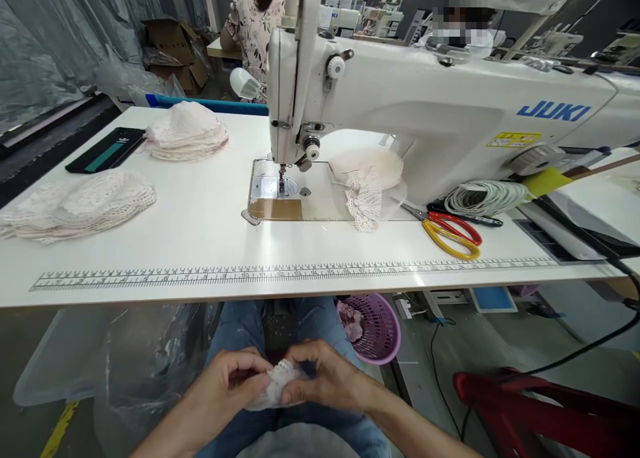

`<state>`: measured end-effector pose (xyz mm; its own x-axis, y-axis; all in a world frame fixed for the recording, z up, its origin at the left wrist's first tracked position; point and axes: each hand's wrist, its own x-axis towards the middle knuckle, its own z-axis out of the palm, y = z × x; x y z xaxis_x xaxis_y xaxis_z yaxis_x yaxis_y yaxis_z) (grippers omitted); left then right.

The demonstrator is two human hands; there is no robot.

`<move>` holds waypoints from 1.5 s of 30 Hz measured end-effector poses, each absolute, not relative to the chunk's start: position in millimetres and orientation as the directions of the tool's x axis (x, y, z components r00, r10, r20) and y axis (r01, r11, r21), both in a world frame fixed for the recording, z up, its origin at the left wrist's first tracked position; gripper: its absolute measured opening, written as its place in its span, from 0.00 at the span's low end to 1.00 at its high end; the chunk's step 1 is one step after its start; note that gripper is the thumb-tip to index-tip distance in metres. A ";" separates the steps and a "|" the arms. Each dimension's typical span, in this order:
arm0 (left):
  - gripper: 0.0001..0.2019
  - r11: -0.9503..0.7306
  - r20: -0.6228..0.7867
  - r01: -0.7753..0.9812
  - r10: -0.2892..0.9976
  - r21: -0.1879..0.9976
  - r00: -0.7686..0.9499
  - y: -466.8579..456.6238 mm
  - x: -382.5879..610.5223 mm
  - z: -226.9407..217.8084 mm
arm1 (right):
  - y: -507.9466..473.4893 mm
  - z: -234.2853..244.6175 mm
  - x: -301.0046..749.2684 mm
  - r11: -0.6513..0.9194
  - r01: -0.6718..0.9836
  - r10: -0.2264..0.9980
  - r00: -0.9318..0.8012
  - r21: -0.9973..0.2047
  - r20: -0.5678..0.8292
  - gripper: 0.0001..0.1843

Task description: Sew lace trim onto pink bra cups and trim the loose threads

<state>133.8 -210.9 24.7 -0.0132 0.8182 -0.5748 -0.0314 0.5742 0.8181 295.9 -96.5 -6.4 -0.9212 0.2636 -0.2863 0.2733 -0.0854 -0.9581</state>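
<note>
Over my lap, below the table edge, a small piece of white lace fabric [280,383] is bunched between my two hands. My left hand [239,381] pinches its left side between thumb and fingers. On the other side my right hand [320,378] grips it with the thumb in front and the fingers curled behind. The sewing machine [400,91] stands on the table ahead of me, with its needle and presser foot [283,181] over the metal plate. Beside the plate lies another lace and cream fabric piece [367,185].
Stacks of lace pieces [185,131] [85,201] and a dark phone-like object [106,150] lie at the left. Scissors [453,235] and a coil of cord [485,198] sit at the right. A purple basket [385,331] stands under the table. Two people are beyond the machine.
</note>
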 end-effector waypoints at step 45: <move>0.14 0.534 -0.512 0.096 0.838 0.840 -0.188 -212.0 143.9 22.5 | -109.4 -2.2 299.1 0.143 0.055 0.457 -0.889 -0.988 0.017 0.06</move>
<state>143.9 -212.0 22.5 -0.1876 0.8384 -0.5117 0.0965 0.5342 0.8398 299.1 -109.4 -2.2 -0.8892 0.4572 0.0165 0.0552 0.1431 -0.9882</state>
